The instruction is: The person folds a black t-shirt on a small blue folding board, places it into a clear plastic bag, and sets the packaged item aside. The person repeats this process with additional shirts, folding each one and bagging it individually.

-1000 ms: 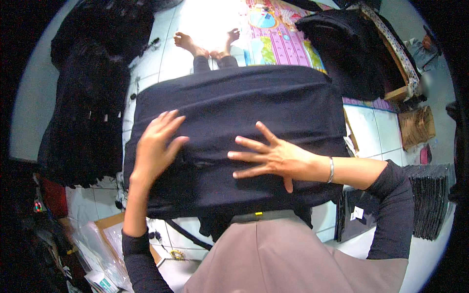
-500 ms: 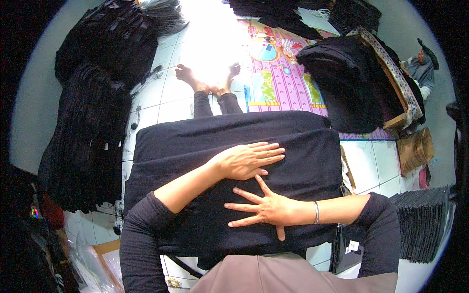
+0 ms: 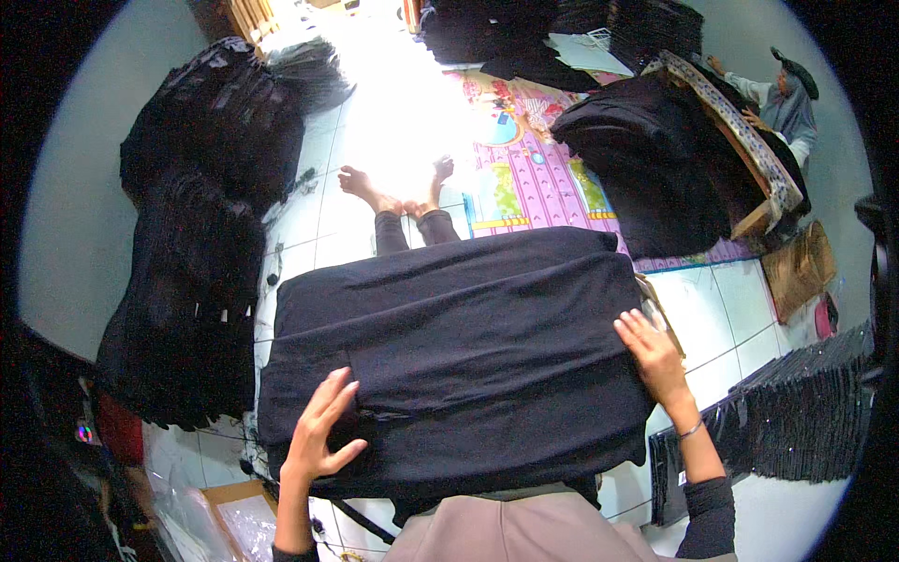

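Note:
Black fabric (image 3: 468,328) lies spread in front of me over a low support, with a fold running across its far part. Near its lower left part is my left hand (image 3: 323,436), thumb apart from the other fingers and nothing in it. My right hand (image 3: 653,356), with a bracelet on its wrist, is at the right edge of the cloth, fingers stretched and holding nothing. Whether either hand touches the fabric, I cannot tell. The support under the cloth is mostly hidden.
Tall heaps of black cloth (image 3: 187,300) stand at the left. To the right are a stack of folded black pieces (image 3: 796,407), a brown carton (image 3: 799,270) and a black pile (image 3: 646,159) beside a padded wooden frame (image 3: 740,140). Another person (image 3: 791,112) is behind it.
My hands have moved apart from the middle of the cloth, the left one to the lower left, the right one to the right edge. The view has shifted slightly.

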The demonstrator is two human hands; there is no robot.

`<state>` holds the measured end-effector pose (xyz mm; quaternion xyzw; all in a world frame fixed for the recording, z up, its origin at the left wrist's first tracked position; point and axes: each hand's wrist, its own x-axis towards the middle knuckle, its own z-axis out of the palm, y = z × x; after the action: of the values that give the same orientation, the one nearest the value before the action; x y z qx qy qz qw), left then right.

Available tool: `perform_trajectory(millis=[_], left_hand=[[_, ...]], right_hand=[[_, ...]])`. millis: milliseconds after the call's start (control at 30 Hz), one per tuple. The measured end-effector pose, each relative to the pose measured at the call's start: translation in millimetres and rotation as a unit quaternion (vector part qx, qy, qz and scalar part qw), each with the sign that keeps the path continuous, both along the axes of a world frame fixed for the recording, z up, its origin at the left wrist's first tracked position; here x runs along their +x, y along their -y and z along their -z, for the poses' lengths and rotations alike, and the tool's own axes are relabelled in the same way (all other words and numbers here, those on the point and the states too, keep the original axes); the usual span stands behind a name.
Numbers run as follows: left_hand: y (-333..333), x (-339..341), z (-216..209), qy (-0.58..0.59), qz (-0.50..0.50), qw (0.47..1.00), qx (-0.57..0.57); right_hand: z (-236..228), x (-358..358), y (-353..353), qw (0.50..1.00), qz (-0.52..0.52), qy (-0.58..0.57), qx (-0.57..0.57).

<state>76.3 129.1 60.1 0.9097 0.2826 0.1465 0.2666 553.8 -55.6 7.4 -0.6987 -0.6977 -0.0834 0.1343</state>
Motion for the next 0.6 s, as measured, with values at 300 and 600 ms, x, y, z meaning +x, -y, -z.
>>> perform_trajectory(millis=[300, 600], left_hand=[[6, -86, 31, -0.103, -0.183, 0.964, 0.163], [8, -82, 10, -0.13, -0.183, 0.974, -0.015]], right_hand=[[13, 16, 4, 0.998, 0.06, 0.005, 0.007], [-31, 4, 22, 0.98, 0.074, -0.107, -0.154]])
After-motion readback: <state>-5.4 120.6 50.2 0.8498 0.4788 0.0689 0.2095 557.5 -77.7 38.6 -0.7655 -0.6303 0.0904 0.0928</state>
